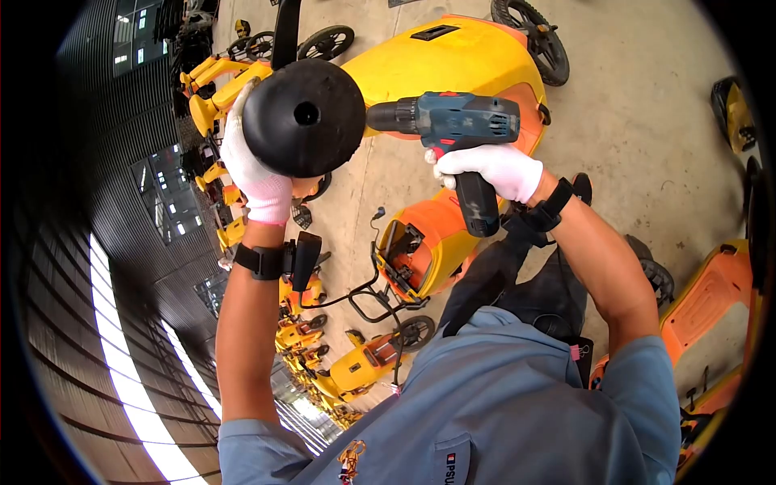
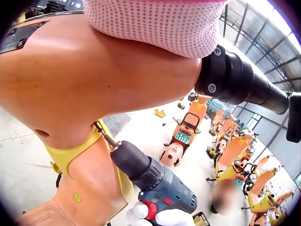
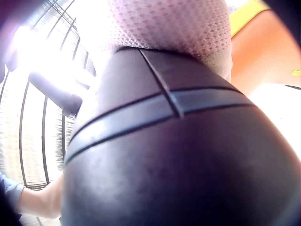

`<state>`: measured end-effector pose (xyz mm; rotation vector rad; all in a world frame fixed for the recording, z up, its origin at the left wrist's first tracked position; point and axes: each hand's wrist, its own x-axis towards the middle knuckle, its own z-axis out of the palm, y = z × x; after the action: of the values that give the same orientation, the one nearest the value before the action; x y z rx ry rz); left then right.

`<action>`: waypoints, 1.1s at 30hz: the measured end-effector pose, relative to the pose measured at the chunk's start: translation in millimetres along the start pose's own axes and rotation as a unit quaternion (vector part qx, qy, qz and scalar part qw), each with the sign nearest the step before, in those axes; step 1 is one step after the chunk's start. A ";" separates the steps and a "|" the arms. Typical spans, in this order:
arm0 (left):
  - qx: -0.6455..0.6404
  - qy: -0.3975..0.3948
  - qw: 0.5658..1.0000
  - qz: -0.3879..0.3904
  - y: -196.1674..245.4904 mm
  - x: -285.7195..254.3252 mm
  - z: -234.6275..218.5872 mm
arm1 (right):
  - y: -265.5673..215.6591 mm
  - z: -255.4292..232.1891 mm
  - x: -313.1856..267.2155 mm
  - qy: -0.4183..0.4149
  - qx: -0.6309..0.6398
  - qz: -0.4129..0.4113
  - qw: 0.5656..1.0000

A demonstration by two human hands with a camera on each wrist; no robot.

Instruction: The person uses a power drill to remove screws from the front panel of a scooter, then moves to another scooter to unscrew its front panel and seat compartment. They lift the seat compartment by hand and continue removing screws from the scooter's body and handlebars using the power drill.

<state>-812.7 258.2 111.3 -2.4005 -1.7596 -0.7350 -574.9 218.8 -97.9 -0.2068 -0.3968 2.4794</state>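
Note:
My gloved right hand (image 1: 491, 171) grips the handle of a blue cordless drill (image 1: 469, 117). In the left wrist view the drill's bit (image 2: 104, 134) points up to a small recess at the lower edge of the scooter's orange front panel (image 2: 94, 80). My gloved left hand (image 1: 255, 174) lies against this panel near the black handlebar grip (image 2: 258, 89); most of its fingers are hidden. A round black end with a central hole (image 1: 303, 120) blocks the head view there. The drill's dark battery base (image 3: 178, 160) fills the right wrist view.
Another yellow and orange scooter (image 1: 428, 246) stands close by my legs. Several more scooters (image 2: 230, 155) line the hall in rows. An orange scooter body (image 1: 703, 303) is at the right. Bare concrete floor (image 1: 622, 105) shows between them.

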 end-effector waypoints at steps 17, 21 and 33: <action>-0.161 -0.044 0.954 -0.249 106.2 -90.7 -16.1 | -7.1 29.5 -118.0 0.069 -0.045 -0.016 0.997; -0.343 -0.206 0.828 -0.393 113.7 -89.6 -2.0 | -0.8 39.4 -135.0 0.029 -0.056 0.000 0.998; -0.154 -0.392 0.884 -0.204 122.1 -79.8 -16.9 | 19.7 40.7 -157.0 0.019 -0.043 0.032 0.998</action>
<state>-724.7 140.9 119.1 -2.8048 -2.6799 -0.0063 -469.7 100.4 -57.4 -0.3056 -0.4894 2.5200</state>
